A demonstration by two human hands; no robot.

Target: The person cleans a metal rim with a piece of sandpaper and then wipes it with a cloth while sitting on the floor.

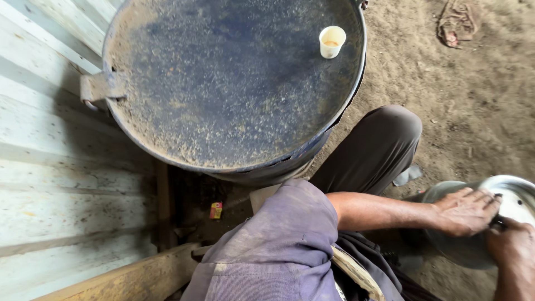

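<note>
At the lower right, on the dirt floor (pixel 473 100), lay a shiny round metal wheel rim (pixel 515 195). The left hand (pixel 465 212) rested flat on it, fingers spread and gripping nothing; the right hand (pixel 510 245) curled beside it, though I could not tell what it held. Steady downward pressure from the flat palm would seem the way to keep the rim from rocking. Farther off stood a dusty blue steel drum (pixel 223 83) bearing a small white cup (pixel 332 41); beneath it lay a small red and yellow packet (pixel 215 210).
</note>
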